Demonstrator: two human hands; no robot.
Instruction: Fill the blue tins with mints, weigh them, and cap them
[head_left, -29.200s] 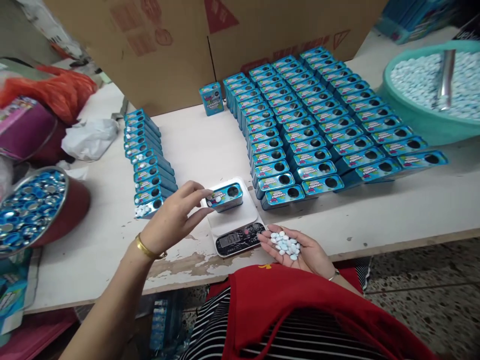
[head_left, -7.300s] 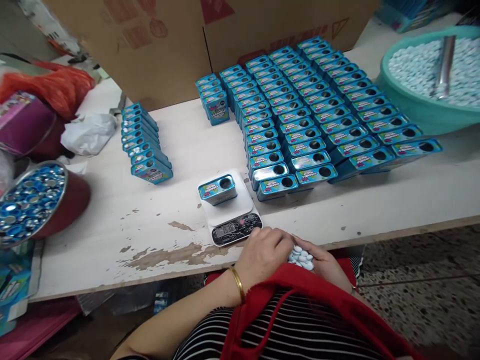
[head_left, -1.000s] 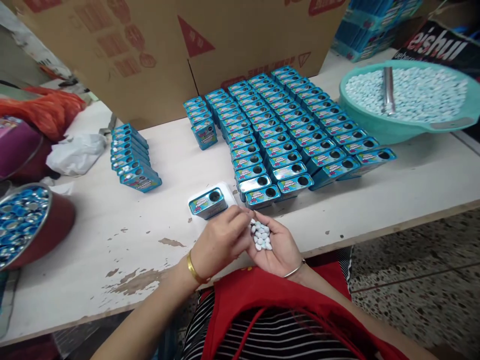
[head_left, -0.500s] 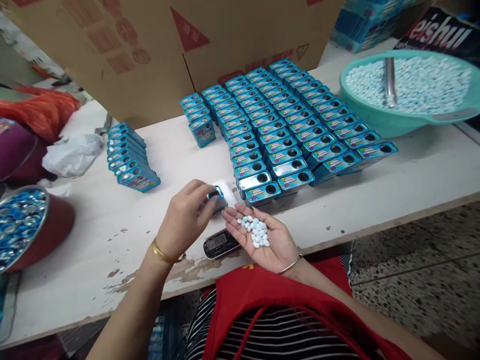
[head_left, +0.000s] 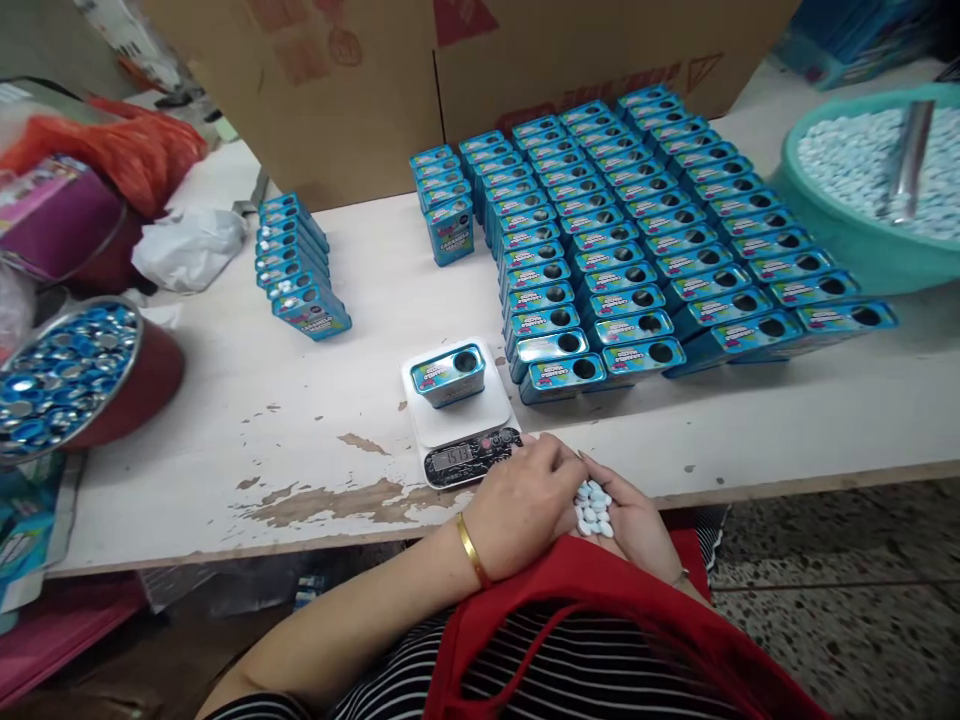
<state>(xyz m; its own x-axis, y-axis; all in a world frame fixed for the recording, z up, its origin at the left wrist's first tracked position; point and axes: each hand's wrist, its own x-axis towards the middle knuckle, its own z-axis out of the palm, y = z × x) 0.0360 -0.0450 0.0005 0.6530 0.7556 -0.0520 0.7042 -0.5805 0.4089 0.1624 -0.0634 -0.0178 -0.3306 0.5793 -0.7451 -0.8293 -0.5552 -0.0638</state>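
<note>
My right hand [head_left: 641,530] is palm up near the table's front edge, cupping a small heap of white and pale blue candies [head_left: 594,508]. Over that palm lies my left hand [head_left: 529,500], a gold bangle on its wrist. Its fingers are curled down at the candies, and the fingertips are hidden. Just beyond the hands, a white digital scale [head_left: 442,425] shows a reading that looks like 15.13. On its plate stands a blue tin [head_left: 448,375] with a round dark hole in its top.
Rows of similar blue tins [head_left: 615,260] fill the table's right half. A teal bowl of candies [head_left: 817,235] with a metal scoop [head_left: 909,165] is at far right. Several tins [head_left: 311,310] and a red pot of blue-silver caps [head_left: 142,385] stand left. A cardboard box [head_left: 360,120] backs the table.
My left hand has left the tin on the scale and moved right onto my right palm. The scale's display has gone from about 14.7 to about 15.1. The view has shifted left.
</note>
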